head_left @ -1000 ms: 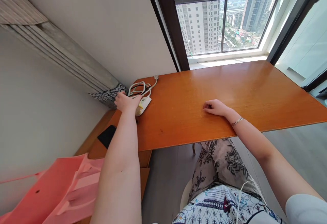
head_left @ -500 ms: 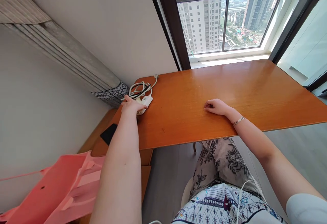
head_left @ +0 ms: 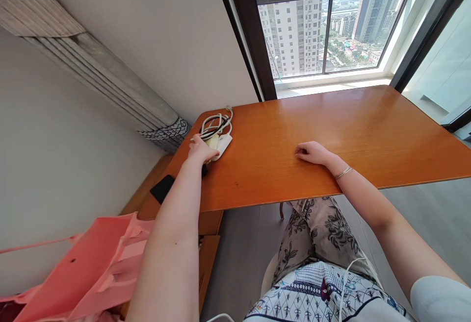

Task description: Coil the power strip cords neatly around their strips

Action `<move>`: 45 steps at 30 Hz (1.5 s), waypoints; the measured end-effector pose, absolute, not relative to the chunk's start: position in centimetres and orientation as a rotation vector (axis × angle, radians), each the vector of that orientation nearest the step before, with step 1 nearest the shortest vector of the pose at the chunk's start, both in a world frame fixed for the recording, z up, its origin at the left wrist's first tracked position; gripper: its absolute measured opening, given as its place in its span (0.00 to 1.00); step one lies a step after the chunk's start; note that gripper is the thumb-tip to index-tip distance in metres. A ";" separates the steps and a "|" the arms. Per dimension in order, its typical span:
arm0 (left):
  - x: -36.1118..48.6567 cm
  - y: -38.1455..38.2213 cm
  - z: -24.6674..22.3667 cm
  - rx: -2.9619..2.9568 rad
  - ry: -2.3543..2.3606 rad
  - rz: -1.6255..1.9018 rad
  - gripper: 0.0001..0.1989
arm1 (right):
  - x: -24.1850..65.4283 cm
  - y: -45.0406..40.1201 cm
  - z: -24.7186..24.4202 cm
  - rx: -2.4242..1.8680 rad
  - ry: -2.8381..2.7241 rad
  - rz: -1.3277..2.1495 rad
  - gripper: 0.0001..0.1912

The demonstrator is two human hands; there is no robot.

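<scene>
At the left end of the wooden table [head_left: 272, 165], my left hand [head_left: 202, 149] is closed on a white power strip [head_left: 224, 144]. Its thumb lies along the near side, while the other fingers are partly hidden. A pale yellow piece [head_left: 212, 141] shows beside the strip. Looped white and black cables [head_left: 217, 123] lie just beyond my fingers, with a plug [head_left: 229, 108] at the table's back edge. My right hand [head_left: 311, 153] rests on the tabletop, fingers curled in loosely and nothing visible in them.
A black flat object [head_left: 162, 188] lies left of my forearm, and a small dark item [head_left: 204, 170] shows beside my wrist. Lower left is a pink bag [head_left: 95, 263]. A tied curtain [head_left: 165, 133] hangs by the wall. Behind the table is a window [head_left: 331, 28].
My left hand and the power strip have shifted a little to the right, uncovering a small dark item near the wrist. The view has swung slightly. My right hand stays where it was.
</scene>
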State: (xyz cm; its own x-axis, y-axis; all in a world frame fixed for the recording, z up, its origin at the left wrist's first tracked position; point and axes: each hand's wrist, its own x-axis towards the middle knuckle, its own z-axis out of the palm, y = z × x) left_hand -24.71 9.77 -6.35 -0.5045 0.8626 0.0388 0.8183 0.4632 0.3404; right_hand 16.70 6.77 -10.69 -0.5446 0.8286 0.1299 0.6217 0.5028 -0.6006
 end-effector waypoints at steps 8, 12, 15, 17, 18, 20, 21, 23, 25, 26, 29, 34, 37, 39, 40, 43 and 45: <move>-15.7 8.6 -6.3 1.768 2.138 0.537 0.48 | 17.1 7.2 -11.5 -1.182 -2.157 0.614 0.15; -11.0 7.7 -6.8 1.835 1.878 0.641 0.42 | 17.5 7.7 -12.1 -1.161 -1.983 0.473 0.28; -8.2 6.9 -6.9 1.875 1.631 0.696 0.38 | 17.9 8.2 -12.5 -1.174 -1.928 0.272 0.33; -6.6 6.2 -6.9 1.866 1.440 0.708 0.37 | 18.1 8.5 -12.7 -1.210 -1.902 0.159 0.32; -5.9 5.9 -6.9 1.839 1.354 0.713 0.37 | 18.2 8.6 -12.8 -1.239 -1.885 0.121 0.30; -4.8 5.5 -6.8 1.743 1.233 0.728 0.33 | 18.5 8.8 -12.9 -1.297 -1.849 0.078 0.24; -4.3 5.4 -6.7 1.686 1.207 0.733 0.31 | 18.6 8.8 -12.9 -1.316 -1.832 0.069 0.20; -3.7 5.7 -6.6 1.594 1.214 0.767 0.26 | 18.7 9.0 -13.0 -1.318 -1.795 0.063 0.14; -3.4 6.5 -6.6 1.535 1.259 0.859 0.24 | 18.7 9.2 -13.0 -1.285 -1.755 0.069 0.12; -3.3 7.1 -6.7 1.510 1.279 0.926 0.23 | 18.7 9.3 -13.0 -1.267 -1.735 0.074 0.12; -3.1 9.1 -7.4 1.374 1.292 1.138 0.18 | 18.5 9.4 -13.1 -1.241 -1.668 0.074 0.11; -2.5 10.6 -9.3 1.119 1.164 1.323 0.17 | 18.6 9.3 -12.9 -1.247 -1.569 0.049 0.09; -2.7 10.3 -10.0 1.140 0.997 1.272 0.15 | 18.6 9.2 -12.8 -1.258 -1.570 0.054 0.09; -3.3 9.9 -10.1 1.168 0.955 1.221 0.17 | 18.5 9.1 -12.8 -1.270 -1.563 0.050 0.10; -3.7 9.7 -10.1 1.175 0.963 1.188 0.19 | 18.4 9.1 -12.8 -1.276 -1.559 0.046 0.10; -5.0 9.0 -9.7 1.240 1.023 1.025 0.21 | 18.2 8.9 -12.8 -1.295 -1.547 0.026 0.11; -5.8 8.5 -9.1 1.358 0.998 0.855 0.21 | 18.1 8.8 -12.8 -1.303 -1.541 0.012 0.11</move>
State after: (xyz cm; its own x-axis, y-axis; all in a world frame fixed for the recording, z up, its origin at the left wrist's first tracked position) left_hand -5.78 8.50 -9.07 0.3646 0.9282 -0.0745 0.0693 0.0528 0.9962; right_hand 18.09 8.78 -12.85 0.1646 0.7115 0.6831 0.7007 0.4031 -0.5887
